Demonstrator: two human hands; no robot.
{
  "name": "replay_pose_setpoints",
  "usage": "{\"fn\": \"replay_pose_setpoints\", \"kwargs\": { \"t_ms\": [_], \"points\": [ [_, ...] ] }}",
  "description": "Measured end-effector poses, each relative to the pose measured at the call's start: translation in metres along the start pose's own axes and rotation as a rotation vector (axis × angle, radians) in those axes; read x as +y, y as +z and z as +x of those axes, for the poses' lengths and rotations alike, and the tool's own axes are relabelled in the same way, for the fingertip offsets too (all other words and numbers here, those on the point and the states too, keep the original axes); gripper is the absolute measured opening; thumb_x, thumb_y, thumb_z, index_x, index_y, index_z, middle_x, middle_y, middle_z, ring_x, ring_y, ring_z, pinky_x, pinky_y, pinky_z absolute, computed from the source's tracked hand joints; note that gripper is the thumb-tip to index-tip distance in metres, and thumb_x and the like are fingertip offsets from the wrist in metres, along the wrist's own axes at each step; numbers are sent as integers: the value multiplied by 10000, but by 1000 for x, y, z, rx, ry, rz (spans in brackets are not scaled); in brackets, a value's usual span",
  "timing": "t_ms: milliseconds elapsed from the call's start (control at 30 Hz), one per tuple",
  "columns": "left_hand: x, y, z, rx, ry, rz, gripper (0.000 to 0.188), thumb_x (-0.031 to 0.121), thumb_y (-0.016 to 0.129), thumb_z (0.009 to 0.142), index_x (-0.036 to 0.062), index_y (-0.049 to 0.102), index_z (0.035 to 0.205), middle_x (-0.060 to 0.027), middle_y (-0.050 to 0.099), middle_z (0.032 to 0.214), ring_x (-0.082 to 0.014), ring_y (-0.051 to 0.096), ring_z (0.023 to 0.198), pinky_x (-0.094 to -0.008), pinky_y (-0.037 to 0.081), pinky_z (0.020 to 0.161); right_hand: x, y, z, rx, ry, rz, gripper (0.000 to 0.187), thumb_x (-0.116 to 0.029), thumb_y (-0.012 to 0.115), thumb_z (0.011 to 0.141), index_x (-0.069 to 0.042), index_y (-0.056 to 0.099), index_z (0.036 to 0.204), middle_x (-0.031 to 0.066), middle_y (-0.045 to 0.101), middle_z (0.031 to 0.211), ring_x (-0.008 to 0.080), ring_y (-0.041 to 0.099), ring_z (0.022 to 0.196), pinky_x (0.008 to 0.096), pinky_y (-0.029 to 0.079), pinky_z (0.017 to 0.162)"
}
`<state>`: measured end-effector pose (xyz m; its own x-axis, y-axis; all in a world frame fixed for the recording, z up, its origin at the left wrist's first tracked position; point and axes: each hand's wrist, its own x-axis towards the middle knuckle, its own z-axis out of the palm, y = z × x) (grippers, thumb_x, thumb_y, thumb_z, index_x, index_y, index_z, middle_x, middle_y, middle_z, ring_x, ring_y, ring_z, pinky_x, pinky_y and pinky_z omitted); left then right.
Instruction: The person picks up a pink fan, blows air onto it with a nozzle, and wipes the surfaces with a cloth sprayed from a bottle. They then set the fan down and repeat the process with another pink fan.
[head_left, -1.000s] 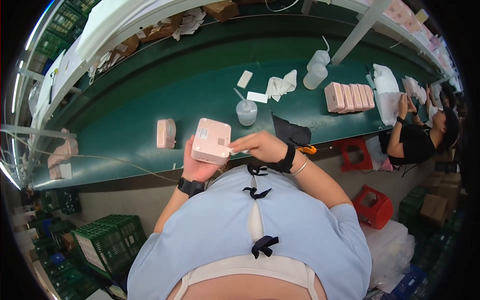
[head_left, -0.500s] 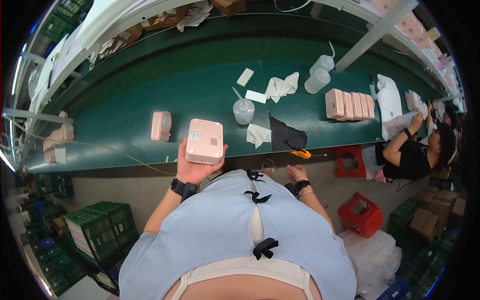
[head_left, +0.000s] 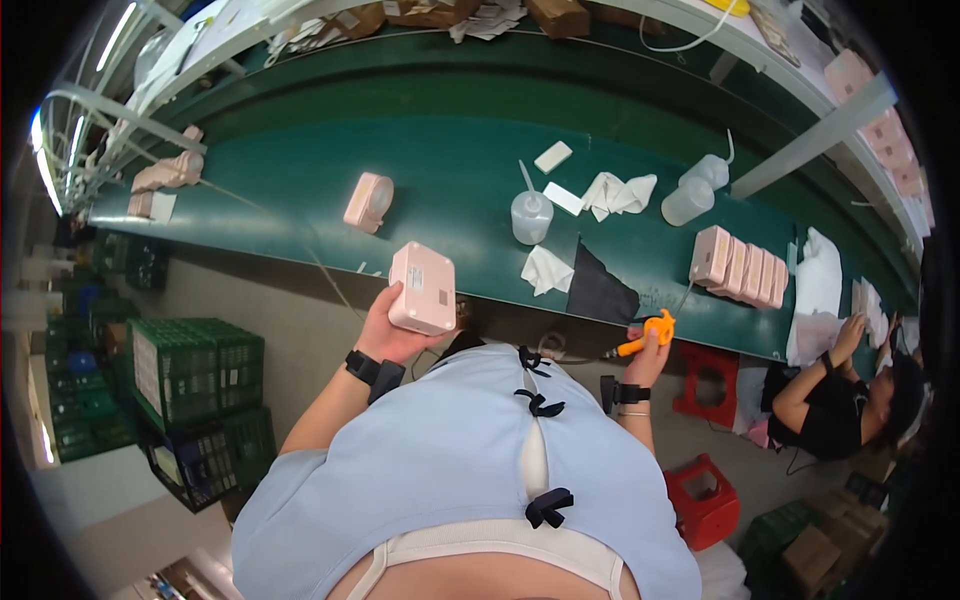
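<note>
My left hand grips a pale pink box-shaped device by its lower side, just off the table's front edge. A label, a small grille and corner feet show on the device's upturned face. Near the table edge to the right, my right hand is closed around an orange air blow gun. Its thin nozzle points up toward the table, and a dark fitting sits at its lower end. A black cloth lies just left of the blow gun. Another pink device with a round part stands beyond my left hand.
The green table holds squeeze bottles, white cloths, small white blocks and a row of pink devices. A co-worker sits at the right. Red stools and green crates stand on the floor.
My right hand has risen to the table edge and taken hold of the air blow gun, which lay there before. The left hand still holds the pink device, now slightly turned. The view has shifted.
</note>
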<state>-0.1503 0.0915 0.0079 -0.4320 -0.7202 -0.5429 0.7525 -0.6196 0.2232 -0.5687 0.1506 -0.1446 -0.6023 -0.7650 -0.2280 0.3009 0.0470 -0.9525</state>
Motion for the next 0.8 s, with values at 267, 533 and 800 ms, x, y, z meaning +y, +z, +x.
{"fn": "replay_pose_setpoints", "kwargs": {
  "t_ms": [267,533,800],
  "points": [
    [-3,-45,-56,499,165,455,758,291,692,804,160,322,1452,-168,451,1385,-348,471,1236,-567,404,975,-98,136,-34,-1315,105,-604,295,-301,546,942,-33,579,1060,115,672,822,162,574,544,278,433,470],
    [2,-41,-96,1069,169,2091,950,255,816,594,153,360,1422,-169,536,1238,-370,538,1113,-523,451,894,-106,196,-72,-1667,-460,-1054,350,-361,601,881,-15,554,899,232,646,826,425,612,800,490,488,721],
    [-6,-122,-120,340,39,1038,923,289,806,613,162,377,1420,-162,525,1271,-336,494,1178,-519,384,987,-104,210,-62,-1646,-631,-1178,384,-389,617,858,-9,565,849,228,654,814,408,628,784,484,499,698]
  ]
}}
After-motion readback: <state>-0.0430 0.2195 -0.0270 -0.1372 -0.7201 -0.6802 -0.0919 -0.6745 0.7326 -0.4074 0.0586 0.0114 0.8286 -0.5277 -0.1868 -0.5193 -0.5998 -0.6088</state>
